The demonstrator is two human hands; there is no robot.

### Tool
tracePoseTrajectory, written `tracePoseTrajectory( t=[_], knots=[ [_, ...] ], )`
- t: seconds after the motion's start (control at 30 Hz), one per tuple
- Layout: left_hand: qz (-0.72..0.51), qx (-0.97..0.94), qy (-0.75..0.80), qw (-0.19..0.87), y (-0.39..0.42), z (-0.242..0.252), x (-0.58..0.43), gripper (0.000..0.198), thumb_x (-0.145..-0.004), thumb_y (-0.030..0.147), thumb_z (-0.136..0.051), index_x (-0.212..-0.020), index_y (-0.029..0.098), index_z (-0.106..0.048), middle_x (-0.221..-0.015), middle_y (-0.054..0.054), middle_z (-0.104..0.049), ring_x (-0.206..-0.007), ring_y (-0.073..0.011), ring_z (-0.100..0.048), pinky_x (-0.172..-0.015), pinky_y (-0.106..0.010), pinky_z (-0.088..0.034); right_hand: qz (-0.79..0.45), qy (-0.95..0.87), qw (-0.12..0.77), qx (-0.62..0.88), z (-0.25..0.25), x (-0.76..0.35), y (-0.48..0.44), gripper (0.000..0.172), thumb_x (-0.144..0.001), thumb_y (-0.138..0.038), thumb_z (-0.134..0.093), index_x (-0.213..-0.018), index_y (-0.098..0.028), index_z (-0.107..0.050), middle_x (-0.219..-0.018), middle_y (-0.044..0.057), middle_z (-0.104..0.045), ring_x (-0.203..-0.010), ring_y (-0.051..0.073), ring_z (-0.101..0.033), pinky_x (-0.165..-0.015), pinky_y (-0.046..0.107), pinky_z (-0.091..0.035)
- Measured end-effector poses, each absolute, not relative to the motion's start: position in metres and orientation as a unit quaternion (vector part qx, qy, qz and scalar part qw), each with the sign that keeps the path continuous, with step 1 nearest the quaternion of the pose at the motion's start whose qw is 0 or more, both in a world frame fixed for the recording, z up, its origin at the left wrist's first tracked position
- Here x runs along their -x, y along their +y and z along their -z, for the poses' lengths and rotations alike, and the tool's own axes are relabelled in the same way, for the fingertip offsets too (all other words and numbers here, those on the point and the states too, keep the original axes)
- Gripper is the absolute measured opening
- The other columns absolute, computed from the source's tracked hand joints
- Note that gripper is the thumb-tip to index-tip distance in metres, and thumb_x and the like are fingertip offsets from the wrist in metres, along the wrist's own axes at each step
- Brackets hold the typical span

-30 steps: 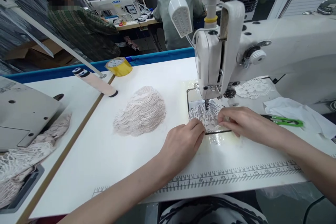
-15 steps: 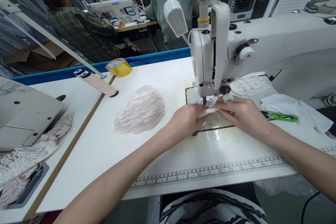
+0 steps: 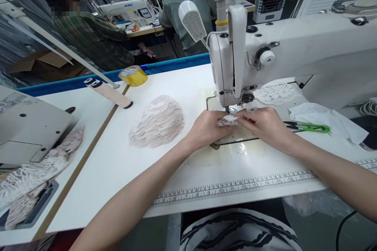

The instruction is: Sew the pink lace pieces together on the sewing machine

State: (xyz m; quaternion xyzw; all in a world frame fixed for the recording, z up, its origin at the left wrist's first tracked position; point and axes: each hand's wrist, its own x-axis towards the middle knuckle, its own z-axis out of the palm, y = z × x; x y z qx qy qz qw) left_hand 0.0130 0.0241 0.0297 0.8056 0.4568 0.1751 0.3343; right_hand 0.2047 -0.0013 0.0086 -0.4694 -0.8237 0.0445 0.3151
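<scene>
Under the needle of a white sewing machine (image 3: 225, 62) lies a small piece of white lace (image 3: 228, 120). My left hand (image 3: 207, 127) grips its left side, fingers closed on the edge. From the right, my right hand (image 3: 262, 123) pinches the same lace between thumb and fingers. Both hands rest close to the metal needle plate (image 3: 240, 135), and the fingertips partly hide the lace. Left of the machine, a fanned stack of pale lace pieces (image 3: 159, 123) lies on the white table. Another lace piece (image 3: 275, 93) sits behind my right hand, beneath the machine arm.
Green-handled thread snips (image 3: 312, 127) and a white cloth (image 3: 326, 119) lie at the right. Yellow tape (image 3: 133, 75) and a thread cone (image 3: 110, 93) stand toward the back left. A printed ruler (image 3: 235, 189) runs along the front edge. Two people sit at machines beyond.
The lace between my hands now lies flatter and shows more of its surface. My fingers have shifted slightly around it. The whole view has moved a little.
</scene>
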Motion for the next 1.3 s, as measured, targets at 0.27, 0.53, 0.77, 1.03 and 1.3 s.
tracePoseTrajectory(
  t=[0.27, 0.53, 0.77, 1.03, 1.3],
  knots=[
    [-0.244, -0.816, 0.421, 0.312, 0.022, -0.027, -0.011, 0.028, -0.081, 0.024, -0.058, -0.056, 0.016, -0.047, -0.053, 0.006, -0.030, -0.050, -0.0075, -0.030, -0.048, -0.023, -0.024, -0.065, -0.822, 0.292, 0.485, -0.012, -0.206, -0.003, 0.019, -0.088, -0.021, -0.054, -0.088, -0.020, -0.073, -0.061, -0.002, -0.067, -0.050, 0.011, -0.055, -0.051, 0.023, -0.036],
    [-0.206, -0.930, 0.304, 0.004, 0.004, -0.011, 0.008, 0.017, -0.086, 0.021, -0.059, -0.095, 0.027, -0.072, -0.089, -0.003, -0.064, -0.087, -0.0202, -0.057, -0.077, -0.035, -0.039, 0.044, -0.903, 0.183, 0.386, -0.020, -0.209, -0.014, 0.008, -0.082, -0.018, -0.066, -0.080, -0.023, -0.072, -0.092, -0.001, -0.073, -0.083, 0.019, -0.063, -0.063, 0.029, -0.042],
    [-0.195, -0.942, 0.261, -0.075, -0.011, 0.004, 0.013, 0.028, -0.093, 0.017, -0.050, -0.118, 0.018, -0.061, -0.124, -0.008, -0.063, -0.115, -0.0204, -0.057, -0.099, -0.041, -0.039, 0.077, -0.917, 0.148, 0.362, -0.014, -0.206, -0.018, 0.012, -0.083, -0.010, -0.062, -0.090, -0.017, -0.069, -0.102, 0.004, -0.072, -0.092, 0.018, -0.064, -0.085, 0.032, -0.047],
    [-0.195, -0.942, 0.267, -0.064, -0.009, 0.006, 0.016, 0.028, -0.093, 0.017, -0.049, -0.117, 0.016, -0.062, -0.120, -0.009, -0.065, -0.114, -0.0208, -0.060, -0.110, -0.049, -0.034, 0.080, -0.921, 0.141, 0.354, -0.017, -0.203, -0.019, 0.013, -0.081, -0.005, -0.060, -0.089, -0.014, -0.065, -0.106, 0.007, -0.070, -0.093, 0.020, -0.065, -0.087, 0.033, -0.050],
    [-0.206, -0.937, 0.279, -0.048, -0.005, 0.006, 0.014, 0.028, -0.092, 0.016, -0.047, -0.116, 0.015, -0.062, -0.119, -0.010, -0.066, -0.112, -0.0226, -0.061, -0.113, -0.057, -0.028, 0.102, -0.914, 0.136, 0.369, -0.014, -0.203, -0.018, 0.020, -0.081, -0.004, -0.056, -0.095, -0.014, -0.066, -0.106, 0.010, -0.070, -0.094, 0.022, -0.066, -0.082, 0.034, -0.051]
  ],
)
